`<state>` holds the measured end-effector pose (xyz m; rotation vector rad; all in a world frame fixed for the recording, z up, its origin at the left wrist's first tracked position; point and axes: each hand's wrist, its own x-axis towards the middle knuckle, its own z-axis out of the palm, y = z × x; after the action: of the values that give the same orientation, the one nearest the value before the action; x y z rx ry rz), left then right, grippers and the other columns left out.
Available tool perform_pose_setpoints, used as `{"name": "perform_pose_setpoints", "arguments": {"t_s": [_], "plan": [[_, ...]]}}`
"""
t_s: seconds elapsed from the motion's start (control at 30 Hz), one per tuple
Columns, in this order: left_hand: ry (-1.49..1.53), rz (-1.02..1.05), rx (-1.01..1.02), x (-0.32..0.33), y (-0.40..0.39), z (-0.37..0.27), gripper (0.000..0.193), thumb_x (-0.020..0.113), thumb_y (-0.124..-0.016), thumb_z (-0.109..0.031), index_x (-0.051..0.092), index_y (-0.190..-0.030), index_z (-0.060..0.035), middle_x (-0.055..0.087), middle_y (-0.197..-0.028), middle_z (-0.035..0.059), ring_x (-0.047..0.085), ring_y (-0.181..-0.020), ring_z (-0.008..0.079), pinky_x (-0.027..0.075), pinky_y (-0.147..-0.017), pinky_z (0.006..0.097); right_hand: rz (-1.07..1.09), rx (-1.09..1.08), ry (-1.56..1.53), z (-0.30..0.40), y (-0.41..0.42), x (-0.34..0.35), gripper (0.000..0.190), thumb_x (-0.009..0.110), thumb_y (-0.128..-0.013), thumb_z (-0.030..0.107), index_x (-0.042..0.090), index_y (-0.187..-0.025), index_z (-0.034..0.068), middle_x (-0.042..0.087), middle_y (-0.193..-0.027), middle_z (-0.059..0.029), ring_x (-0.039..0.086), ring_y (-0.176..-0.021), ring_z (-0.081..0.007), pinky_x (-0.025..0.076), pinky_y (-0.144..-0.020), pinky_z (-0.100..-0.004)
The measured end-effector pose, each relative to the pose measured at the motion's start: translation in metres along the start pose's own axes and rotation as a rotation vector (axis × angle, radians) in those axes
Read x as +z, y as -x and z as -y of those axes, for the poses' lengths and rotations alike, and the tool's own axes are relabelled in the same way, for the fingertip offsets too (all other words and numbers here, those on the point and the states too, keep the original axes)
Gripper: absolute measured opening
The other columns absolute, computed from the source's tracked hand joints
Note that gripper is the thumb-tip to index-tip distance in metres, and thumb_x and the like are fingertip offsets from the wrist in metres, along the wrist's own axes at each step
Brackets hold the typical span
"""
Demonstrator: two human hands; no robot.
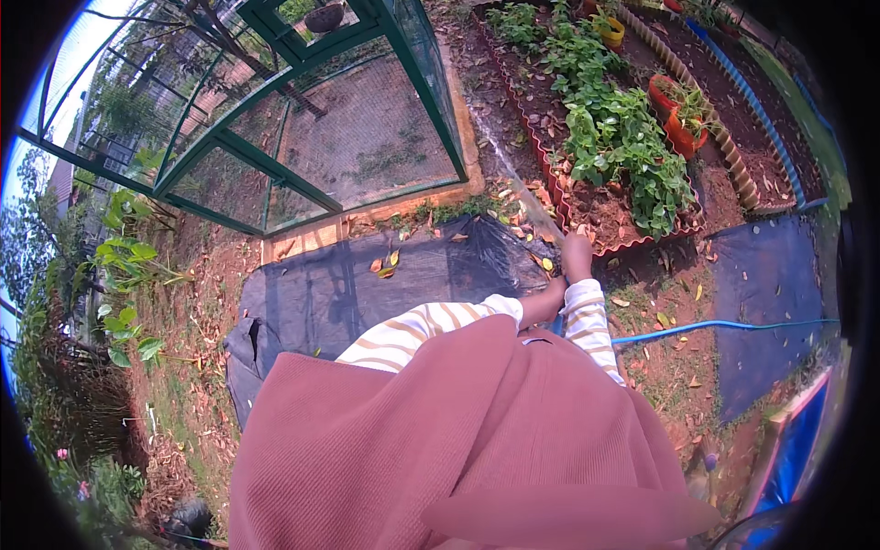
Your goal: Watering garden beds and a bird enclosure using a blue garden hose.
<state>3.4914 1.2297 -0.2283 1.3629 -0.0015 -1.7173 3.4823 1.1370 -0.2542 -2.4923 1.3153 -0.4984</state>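
Both of my hands are close together in front of my body, at the end of a blue garden hose [660, 337]. My right hand [576, 256] is closed at the hose's mouth, which it mostly hides. Just below and to its left, my left hand [550, 297] grips the hose. A stream of water [509, 168] shoots from my right hand away from me, between a green wire-mesh enclosure [337, 206] and a bed of leafy green plants [619, 137] with a red corrugated edging [543, 165].
Black plastic sheeting [330, 275] covers ground to the left, with another dark sheet [763, 302] at the right. Orange pots [684, 134] and a yellow pot [610, 33] stand by the plants. Beyond run wavy tan edging [722, 144] and blue edging [763, 117]. Dry leaves lie scattered.
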Motion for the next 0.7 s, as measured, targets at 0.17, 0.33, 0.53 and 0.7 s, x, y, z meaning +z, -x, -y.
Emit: {"name": "perform_pose_setpoints", "arguments": {"t_s": [0.17, 0.33, 0.53, 0.7], "plan": [[-0.159, -0.095, -0.069, 0.005, 0.020, 0.002, 0.044, 0.019, -0.081, -0.037, 0.049, -0.084, -0.0057, 0.054, -0.069, 0.0107, 0.052, -0.053, 0.0238, 0.037, -0.038, 0.0349, 0.156, 0.070, 0.066, -0.040, 0.012, 0.040, 0.017, 0.043, -0.067, 0.006, 0.058, -0.064, -0.001, 0.054, -0.062, -0.0229, 0.055, -0.057, -0.0351, 0.045, -0.052, -0.0404], [-0.008, -0.104, -0.222, -0.014, 0.010, 0.018, 0.032, 0.028, -0.078, -0.035, 0.047, -0.076, -0.0100, 0.049, -0.067, 0.0073, 0.046, -0.060, 0.0191, 0.035, -0.044, 0.0360, 0.612, 0.903, -1.027, 0.013, 0.011, -0.004, 0.026, 0.036, -0.073, 0.018, 0.056, -0.076, 0.003, 0.039, -0.042, -0.0053, 0.037, -0.031, -0.0194, 0.028, -0.030, -0.0320], [0.038, -0.166, -0.171, -0.017, -0.005, 0.030, 0.030, 0.028, -0.079, -0.033, 0.046, -0.070, -0.0107, 0.047, -0.061, 0.0057, 0.044, -0.052, 0.0175, 0.034, -0.040, 0.0331, 0.550, 0.827, -1.099, 0.039, 0.020, -0.014, 0.018, 0.041, -0.073, 0.020, 0.048, -0.066, 0.005, 0.033, -0.039, -0.0036, 0.030, -0.027, -0.0155, 0.022, -0.027, -0.0290], [0.089, -0.102, -0.137, -0.020, -0.007, 0.024, 0.031, 0.027, -0.080, -0.030, 0.043, -0.064, -0.0094, 0.042, -0.053, 0.0044, 0.038, -0.041, 0.0153, 0.030, -0.035, 0.0302, 0.057, 1.217, -1.350, 0.005, 0.018, -0.015, 0.019, 0.037, -0.075, 0.024, 0.044, -0.066, 0.009, 0.030, -0.041, -0.0027, 0.028, -0.028, -0.0158, 0.022, -0.028, -0.0295]]}}
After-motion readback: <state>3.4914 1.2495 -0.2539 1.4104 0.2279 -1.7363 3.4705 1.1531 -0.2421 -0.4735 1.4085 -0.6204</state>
